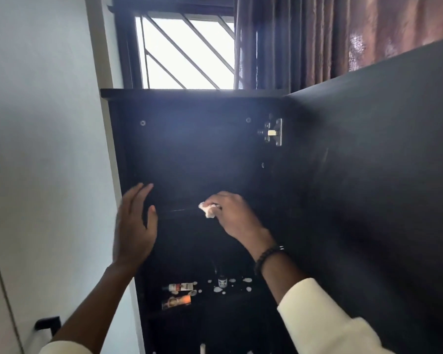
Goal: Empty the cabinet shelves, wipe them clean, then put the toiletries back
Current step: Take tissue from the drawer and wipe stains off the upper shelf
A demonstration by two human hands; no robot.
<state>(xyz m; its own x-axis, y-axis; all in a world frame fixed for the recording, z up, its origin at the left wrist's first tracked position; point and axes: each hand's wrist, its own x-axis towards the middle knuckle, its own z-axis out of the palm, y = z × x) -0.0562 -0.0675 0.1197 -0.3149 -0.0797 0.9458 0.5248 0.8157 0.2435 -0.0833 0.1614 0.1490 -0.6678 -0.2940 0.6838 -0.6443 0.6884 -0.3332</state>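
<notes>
A tall dark cabinet point(189, 149) stands with its door swung out to the right. My right hand point(233, 215) grips a small crumpled white cloth point(208, 210) pressed against the front edge of the upper shelf point(175, 212). My left hand point(133, 226) hovers flat with fingers spread at the cabinet's left side, holding nothing. On a lower shelf lie a tube point(180, 287), a small dark bottle point(222, 281) and a box point(176, 302), among white spots. The upper compartment looks bare.
The dark cabinet door point(368, 175) fills the right side, held by a metal hinge point(273, 132). A white wall point(41, 123) lies to the left. Above the cabinet are a barred window point(187, 52) and a brown curtain point(330, 34).
</notes>
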